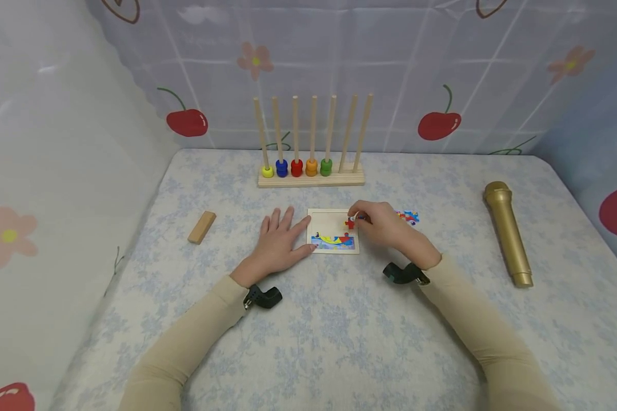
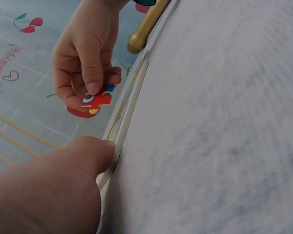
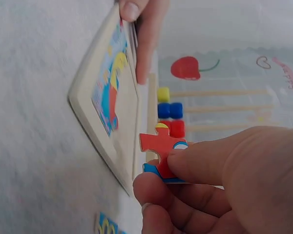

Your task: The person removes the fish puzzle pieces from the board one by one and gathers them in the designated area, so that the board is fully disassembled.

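Note:
A shallow wooden puzzle tray (image 1: 333, 211) lies on the table with a row of joined pieces (image 1: 333, 242) along its near side. My left hand (image 1: 277, 245) rests at the tray's left edge, fingers spread, thumb and forefinger touching the frame. Above the tray's right part, my right hand (image 1: 383, 222) pinches a red puzzle piece (image 3: 162, 148) with blue and yellow bits between thumb and fingers. The piece is raised off the tray, as the left wrist view shows. Loose puzzle pieces (image 1: 409, 217) lie to the right, partly hidden behind the right hand.
Behind the tray stands a wooden peg rack (image 1: 311, 181) with upright rods and coloured beads. A wooden block (image 1: 202, 227) lies at left, a gold microphone (image 1: 509, 234) at right. A patterned curtain (image 1: 329, 68) hangs behind the table.

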`<state>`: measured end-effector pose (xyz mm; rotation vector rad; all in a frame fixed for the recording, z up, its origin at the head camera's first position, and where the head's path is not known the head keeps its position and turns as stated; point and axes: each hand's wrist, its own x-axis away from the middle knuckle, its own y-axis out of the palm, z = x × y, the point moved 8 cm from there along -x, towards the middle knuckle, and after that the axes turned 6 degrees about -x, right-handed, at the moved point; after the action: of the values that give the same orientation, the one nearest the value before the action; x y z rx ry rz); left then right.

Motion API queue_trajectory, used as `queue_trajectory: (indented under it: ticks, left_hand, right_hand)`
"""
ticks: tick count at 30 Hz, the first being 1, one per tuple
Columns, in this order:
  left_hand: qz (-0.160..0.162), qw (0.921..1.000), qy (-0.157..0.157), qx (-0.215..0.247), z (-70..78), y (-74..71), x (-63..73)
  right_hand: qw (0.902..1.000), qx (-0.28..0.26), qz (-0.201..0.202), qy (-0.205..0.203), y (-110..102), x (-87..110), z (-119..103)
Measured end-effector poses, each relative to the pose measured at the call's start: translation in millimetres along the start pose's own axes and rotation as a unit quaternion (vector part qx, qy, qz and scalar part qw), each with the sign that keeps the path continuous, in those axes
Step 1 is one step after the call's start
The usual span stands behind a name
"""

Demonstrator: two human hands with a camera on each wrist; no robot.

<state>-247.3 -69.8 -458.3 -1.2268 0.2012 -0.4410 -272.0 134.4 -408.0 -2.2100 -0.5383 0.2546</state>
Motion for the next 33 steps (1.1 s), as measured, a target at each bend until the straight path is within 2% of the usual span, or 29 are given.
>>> queue_trajectory:
  ticks: [9,17,27,33]
  left_hand:
    - [-0.004,0.9999,-0.005,-0.012,-1.4,-0.2,0.8]
    - [-0.006,0.9999,-0.002,-0.010,-0.4,0.5,0.0]
    - [-0.004,1.0000,0.000,-0.007,-0.6,1.6,-0.3]
    - [0.000,1.0000,-0.001,-0.007,0.2,0.6,0.5]
  right_hand:
    - [0.9994,0.012,0.019,0.026,-30,18.7,27]
    - [0.9951,0.026,0.037,0.088,-53,42.8,57]
    - [0.9912,0.038,0.037,0.122,-60,62.0,86]
    - [0.9922,0.022,0.038,0.117,-61,65.4,94]
